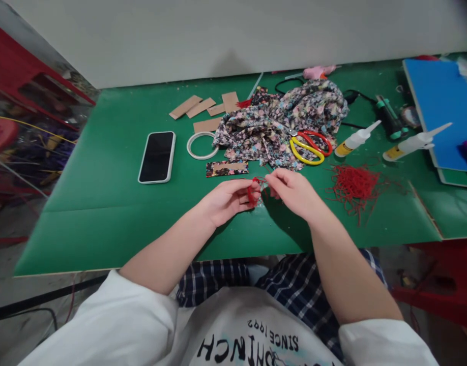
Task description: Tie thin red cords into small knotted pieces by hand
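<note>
- Phone: near the left edge of the bench, screen dark.
- Left hand: thumb and fingers grasping looped red cord, midway along the bench, towards its front edge.
- Right hand: fingertips pinched together on a thin strand of that cord.
- Scissors: on floral cloth.
- Cord pile: towards the right edge.

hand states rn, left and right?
Left hand: closed, holding looped red cord.
Right hand: closed in a pinch, seemingly on the same cord.
</note>
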Demonstrator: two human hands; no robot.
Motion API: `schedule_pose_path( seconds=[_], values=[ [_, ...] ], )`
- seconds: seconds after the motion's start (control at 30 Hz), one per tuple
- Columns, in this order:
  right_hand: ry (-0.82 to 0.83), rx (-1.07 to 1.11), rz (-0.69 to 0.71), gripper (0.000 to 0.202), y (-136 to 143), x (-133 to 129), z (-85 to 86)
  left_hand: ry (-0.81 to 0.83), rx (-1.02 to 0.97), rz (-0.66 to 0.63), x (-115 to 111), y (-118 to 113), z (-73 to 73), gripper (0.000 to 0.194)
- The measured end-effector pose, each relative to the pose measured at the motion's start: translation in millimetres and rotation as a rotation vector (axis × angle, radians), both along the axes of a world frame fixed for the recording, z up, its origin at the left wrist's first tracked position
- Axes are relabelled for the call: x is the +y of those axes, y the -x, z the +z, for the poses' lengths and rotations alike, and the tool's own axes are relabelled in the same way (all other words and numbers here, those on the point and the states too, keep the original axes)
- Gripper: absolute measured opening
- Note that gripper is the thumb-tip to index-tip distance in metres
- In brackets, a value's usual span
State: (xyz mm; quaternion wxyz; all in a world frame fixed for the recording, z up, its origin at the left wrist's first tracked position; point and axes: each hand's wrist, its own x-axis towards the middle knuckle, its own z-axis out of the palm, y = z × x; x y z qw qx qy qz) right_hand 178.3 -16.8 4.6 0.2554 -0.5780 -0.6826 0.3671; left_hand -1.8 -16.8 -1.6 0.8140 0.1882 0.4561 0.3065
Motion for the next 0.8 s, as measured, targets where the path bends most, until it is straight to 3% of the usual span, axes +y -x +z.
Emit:
schedule_pose_path(
  seconds=[0.13, 0.3, 0.5, 0.8],
  values=[
    [-0.006, -0.101, 0.013, 0.039, -22, -5, 22.0, 0.053, 0.013, 0.074, 1, 1, 1.5, 0.012],
    [0.033, 0.043, 0.168, 0.038, -27, -13, 37.7, 0.065, 0.002, 0.057, 1, -1, 5.5, 0.013],
    [0.078, 0.067, 0.328, 0.031, -19, -13, 31.2, 0.026, -0.02, -0.005, 1, 0, 5.5, 0.012],
    [-0.009, -0.065, 0.273, 0.023, -6, -11, 19.3, -0.041, 0.028, -0.07, -2, 0, 7.6, 0.013]
  ],
)
